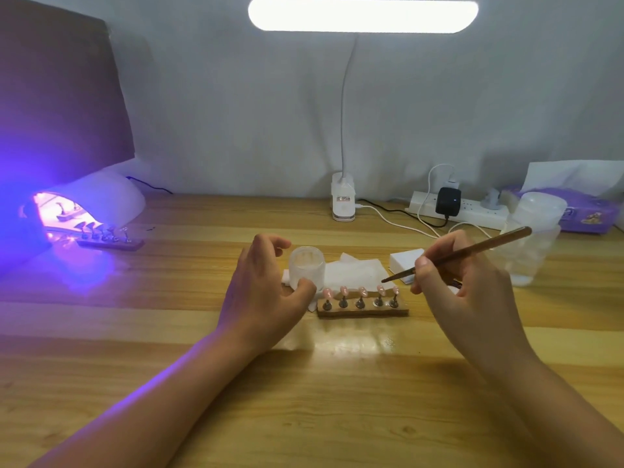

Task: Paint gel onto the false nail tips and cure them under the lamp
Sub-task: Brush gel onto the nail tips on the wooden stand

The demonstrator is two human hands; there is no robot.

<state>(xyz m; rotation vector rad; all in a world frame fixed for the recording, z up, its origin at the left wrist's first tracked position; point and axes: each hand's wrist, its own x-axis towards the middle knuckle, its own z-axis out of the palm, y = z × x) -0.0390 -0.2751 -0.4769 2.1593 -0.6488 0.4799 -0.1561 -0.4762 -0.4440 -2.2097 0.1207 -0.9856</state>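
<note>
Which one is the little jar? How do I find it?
Start under the white desk lamp, at the middle of the wooden table. Beside the left hand stands the jar. It is small, round and frosted white, unlike the taller clear container far right.

A lit white desk lamp stands on the wooden table against a pale wall.
</note>
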